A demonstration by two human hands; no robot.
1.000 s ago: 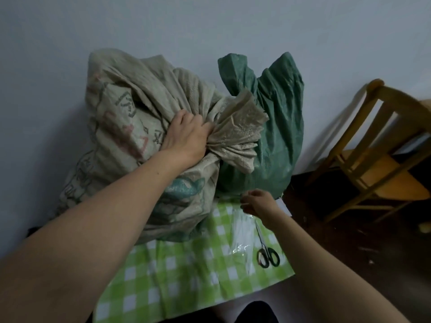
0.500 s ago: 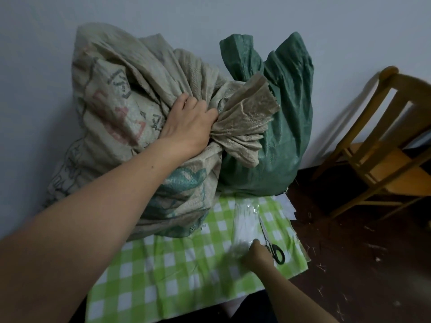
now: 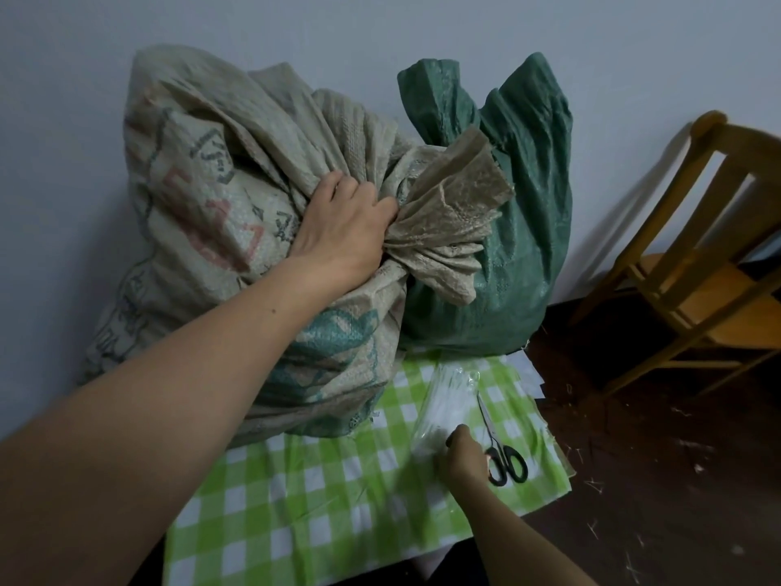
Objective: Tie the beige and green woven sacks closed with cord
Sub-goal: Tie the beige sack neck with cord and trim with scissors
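Clamping the gathered neck of the bulky beige woven sack in the left hand, arm stretched toward 11 o'clock and fingers wrapped tight, likely so the bunched mouth stays closed until cord comes. Reaching low at 5 o'clock with the right hand, curled fingers seemingly pinching the near end of a clear plastic packet of pale cord on the green-checked tabletop, though blurring there. Leaving the crumpled green woven sack untied at 1 o'clock, touching the beige one, black-handled scissors just beside the packet.
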